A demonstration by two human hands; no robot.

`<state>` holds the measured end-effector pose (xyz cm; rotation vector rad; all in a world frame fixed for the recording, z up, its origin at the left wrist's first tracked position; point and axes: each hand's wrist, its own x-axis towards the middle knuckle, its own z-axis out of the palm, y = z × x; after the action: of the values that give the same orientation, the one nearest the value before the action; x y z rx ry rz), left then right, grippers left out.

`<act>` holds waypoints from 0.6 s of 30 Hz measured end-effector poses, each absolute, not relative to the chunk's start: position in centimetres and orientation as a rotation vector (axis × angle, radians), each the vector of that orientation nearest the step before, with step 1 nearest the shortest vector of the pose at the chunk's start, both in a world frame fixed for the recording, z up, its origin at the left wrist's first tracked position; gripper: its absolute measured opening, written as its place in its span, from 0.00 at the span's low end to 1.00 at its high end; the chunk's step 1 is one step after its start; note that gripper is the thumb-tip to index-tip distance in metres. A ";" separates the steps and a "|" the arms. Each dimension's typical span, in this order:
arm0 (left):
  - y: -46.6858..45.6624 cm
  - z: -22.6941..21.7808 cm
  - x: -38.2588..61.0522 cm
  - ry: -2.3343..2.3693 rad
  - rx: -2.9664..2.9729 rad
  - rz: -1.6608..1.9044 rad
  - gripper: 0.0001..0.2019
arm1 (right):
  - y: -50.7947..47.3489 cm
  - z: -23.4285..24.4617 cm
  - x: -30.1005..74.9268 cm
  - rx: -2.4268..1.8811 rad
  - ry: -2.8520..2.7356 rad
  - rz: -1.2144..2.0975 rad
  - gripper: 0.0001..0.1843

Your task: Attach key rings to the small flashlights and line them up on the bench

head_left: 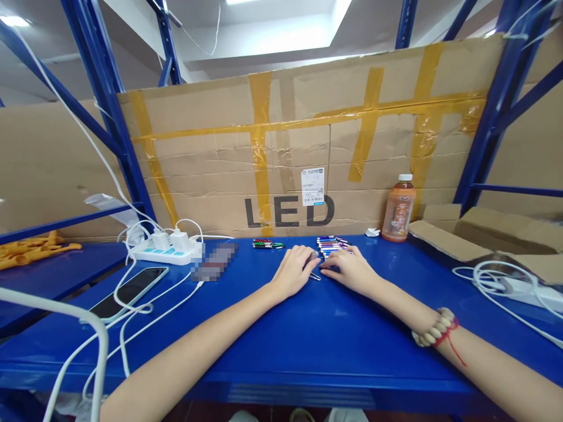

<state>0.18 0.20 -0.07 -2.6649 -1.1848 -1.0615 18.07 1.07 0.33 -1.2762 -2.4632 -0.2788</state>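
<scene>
My left hand and my right hand rest close together on the blue table, fingers curled around a small item with a metal clip between them. Just beyond my right hand lies a row of several small coloured keychain lights. A few more of them lie to the left of that row. My right wrist wears a bead bracelet with a red string.
A power strip with chargers and white cables sits at the left, with a phone nearer me. An orange drink bottle stands at the back right beside an open cardboard box. A taped cardboard wall marked LED closes the back.
</scene>
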 end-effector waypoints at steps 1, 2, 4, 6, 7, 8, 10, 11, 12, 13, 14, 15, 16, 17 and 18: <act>0.1 0.0 0.2 -1.179 -2.668 -1.062 0.12 | 1.1 0.3 18.1 -1.285 -2.456 -0.269 0.08; 0.1 0.0 0.2 -1.175 -2.671 -1.063 0.12 | 1.2 0.3 18.1 -1.287 -2.451 -0.256 0.08; 0.0 0.0 0.2 -1.178 -2.673 -1.065 0.12 | 1.4 0.2 18.3 -1.272 -2.448 -0.206 0.08; 0.0 0.0 0.1 -1.190 -2.678 -1.063 0.11 | 1.6 0.0 18.3 -1.242 -2.448 -0.099 0.08; 0.0 0.0 0.1 -1.196 -2.680 -1.061 0.11 | 1.7 -0.1 18.3 -1.224 -2.440 -0.032 0.08; 0.0 0.0 0.1 -1.198 -2.682 -1.058 0.11 | 1.7 -0.2 18.2 -1.204 -2.427 0.035 0.08; -0.1 0.0 0.0 -1.194 -2.687 -1.050 0.11 | 1.7 -0.5 18.0 -1.174 -2.388 0.145 0.09; -0.2 0.0 0.0 -1.190 -2.690 -1.045 0.11 | 1.7 -0.6 17.9 -1.166 -2.369 0.182 0.09; -0.2 0.1 0.0 -1.187 -2.693 -1.043 0.11 | 1.7 -0.6 17.7 -1.163 -2.354 0.210 0.09; -0.2 0.1 0.0 -1.184 -2.698 -1.039 0.12 | 1.6 -0.7 17.6 -1.163 -2.345 0.233 0.09; -0.2 0.1 0.0 -1.181 -2.703 -1.035 0.12 | 1.6 -0.7 17.5 -1.166 -2.340 0.253 0.09; -0.2 0.1 0.1 -1.178 -2.706 -1.033 0.12 | 1.5 -0.6 17.5 -1.168 -2.336 0.268 0.09; -0.2 0.1 0.1 -1.174 -2.709 -1.032 0.12 | 1.5 -0.6 17.4 -1.170 -2.335 0.282 0.09; -0.1 0.0 0.1 -1.170 -2.709 -1.031 0.12 | 1.5 -0.6 17.4 -1.171 -2.336 0.296 0.10; -0.1 0.0 0.1 -1.165 -2.710 -1.030 0.12 | 1.5 -0.6 17.4 -1.173 -2.337 0.305 0.11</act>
<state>0.11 -0.07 0.00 -2.7103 -1.1647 -1.0299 17.41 1.53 -0.60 -1.1730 -2.3373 0.3046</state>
